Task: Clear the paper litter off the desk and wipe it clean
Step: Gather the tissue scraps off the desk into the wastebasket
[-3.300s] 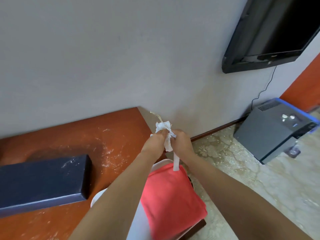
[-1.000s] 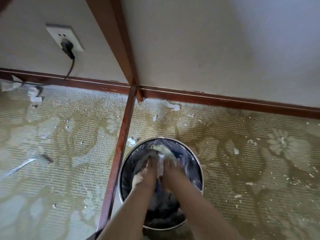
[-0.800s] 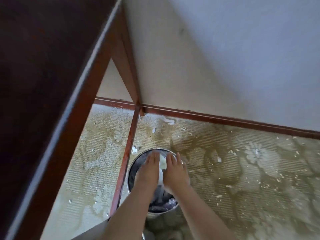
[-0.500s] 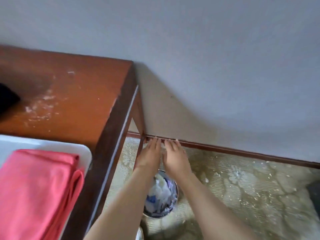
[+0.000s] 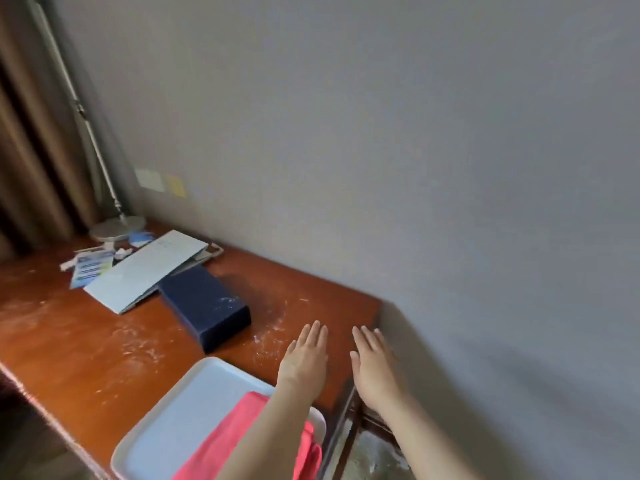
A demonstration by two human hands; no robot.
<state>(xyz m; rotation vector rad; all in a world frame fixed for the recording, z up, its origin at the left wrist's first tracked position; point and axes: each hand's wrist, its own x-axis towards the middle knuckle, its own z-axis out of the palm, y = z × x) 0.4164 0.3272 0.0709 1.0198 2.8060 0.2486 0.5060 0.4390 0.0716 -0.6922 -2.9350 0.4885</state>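
Note:
The brown wooden desk runs along the wall, with white dust and crumbs on its top. My left hand hovers flat and empty over the desk's right end, fingers straight. My right hand is beside it, above the desk's right edge, also flat and empty. Paper litter lies at the far left, by a light blue folder. A folded pink cloth lies on a white tray under my left forearm. The bin is out of view.
A dark blue box lies mid-desk, partly under the folder. A lamp with a round base stands at the far left, brown curtains behind it. Sticky notes hang on the grey wall. Carpet shows past the desk's right edge.
My hands let the crumpled paper go into the bin on the floor, then rose empty to desk height. The view swung up from the bin to the desk top.

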